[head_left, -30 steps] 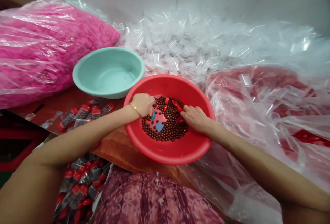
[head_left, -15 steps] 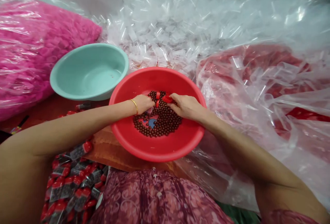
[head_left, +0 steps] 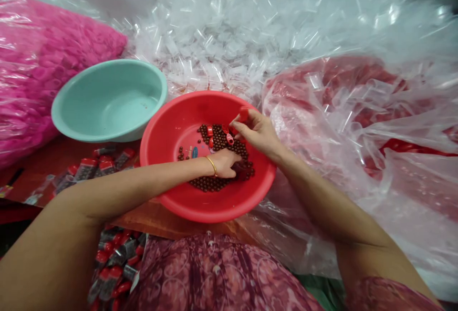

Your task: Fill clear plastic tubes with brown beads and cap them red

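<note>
A red basin [head_left: 171, 125] in front of me holds many small dark brown balls [head_left: 209, 184] and a few red caps [head_left: 210, 131]. My left hand [head_left: 225, 163], with a gold bangle on the wrist, lies among the balls with its fingers closed; what they hold is hidden. My right hand [head_left: 255, 129] is raised over the basin's far right side and pinches a small red cap [head_left: 243, 113] between thumb and fingers.
An empty teal basin [head_left: 107, 101] stands to the left. Filled tubes with red caps [head_left: 103, 163] lie on the table and in my lap. A bag of pink pieces [head_left: 39, 63], a heap of clear tubes [head_left: 232, 44] and a bag of red pieces [head_left: 358, 110] surround the basins.
My left hand has moved right and nearer, into the middle of the balls. My right hand has lifted a red cap off the pile. The view has shifted right.
</note>
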Tool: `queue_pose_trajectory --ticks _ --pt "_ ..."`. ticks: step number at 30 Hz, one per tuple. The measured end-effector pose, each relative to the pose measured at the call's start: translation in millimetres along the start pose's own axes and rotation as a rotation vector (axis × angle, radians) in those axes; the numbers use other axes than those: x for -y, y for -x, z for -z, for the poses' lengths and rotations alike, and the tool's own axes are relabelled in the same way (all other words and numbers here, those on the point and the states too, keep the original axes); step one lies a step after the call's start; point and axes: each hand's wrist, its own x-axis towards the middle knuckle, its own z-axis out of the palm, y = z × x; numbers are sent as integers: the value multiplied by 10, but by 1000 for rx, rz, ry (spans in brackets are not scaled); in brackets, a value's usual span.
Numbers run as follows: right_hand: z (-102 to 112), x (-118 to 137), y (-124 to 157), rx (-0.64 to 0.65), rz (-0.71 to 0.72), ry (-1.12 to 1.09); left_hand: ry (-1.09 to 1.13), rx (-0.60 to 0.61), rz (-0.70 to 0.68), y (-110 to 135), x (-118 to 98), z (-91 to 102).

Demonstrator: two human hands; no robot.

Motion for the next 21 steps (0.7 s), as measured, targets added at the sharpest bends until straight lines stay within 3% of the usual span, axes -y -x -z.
queue_pose_trajectory --ticks 3,6,10,14,17,21 --pt "32 56 -13 -73 -22 -96 331 -90 63 113 115 67" --pt "64 110 -3 -117 -19 -127 797 -246 118 286 195 158" --pt "47 157 27 -114 -139 -359 1247 -333 220 551 205 267" --pt "-64 223 120 -63 -244 -491 1410 -447 193 697 189 286" --pt "-178 262 239 38 -202 -333 1480 -546 124 708 201 278" --pt "-233 284 339 154 -97 -143 1530 -545 100 707 216 297"
